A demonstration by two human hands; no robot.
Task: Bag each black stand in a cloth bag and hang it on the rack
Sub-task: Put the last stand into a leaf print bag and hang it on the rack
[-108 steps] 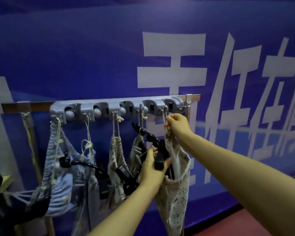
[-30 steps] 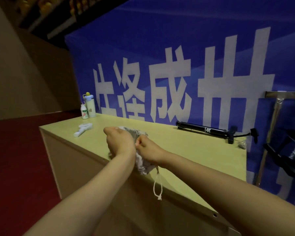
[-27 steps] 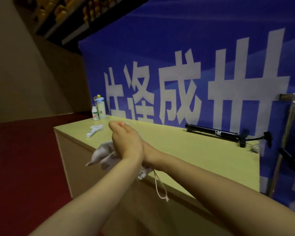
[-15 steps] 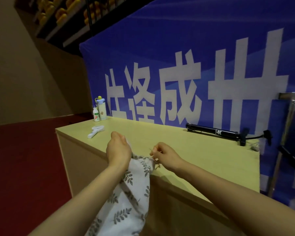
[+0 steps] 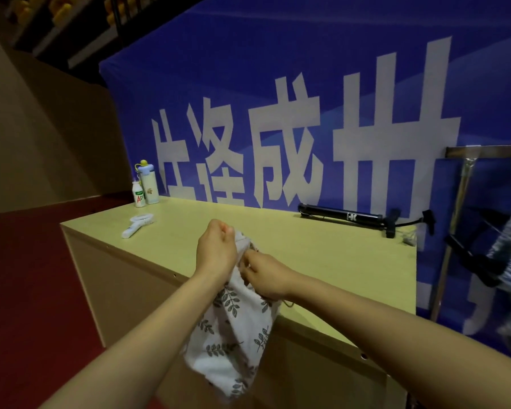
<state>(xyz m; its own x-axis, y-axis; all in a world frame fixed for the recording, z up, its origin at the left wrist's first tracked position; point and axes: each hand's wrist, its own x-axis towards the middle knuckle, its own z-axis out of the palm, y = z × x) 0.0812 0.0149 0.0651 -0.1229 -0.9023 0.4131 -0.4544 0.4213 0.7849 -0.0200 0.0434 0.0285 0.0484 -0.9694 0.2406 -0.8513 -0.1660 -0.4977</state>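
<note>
Both hands hold a leaf-print bag at the table's near edge.

The left hand (image 5: 217, 252) is clenched on the top of the bag (image 5: 233, 343). The right hand (image 5: 266, 277) pinches its mouth just beside it. The cloth hangs down in front of the table (image 5: 351, 261). A black stand (image 5: 341, 216) lies at the far right of the table against the blue banner (image 5: 278, 69), well apart from the hands. The rack (image 5: 462, 184) is at the right edge. Two bottles (image 5: 146, 187) are at the far left corner.
</note>
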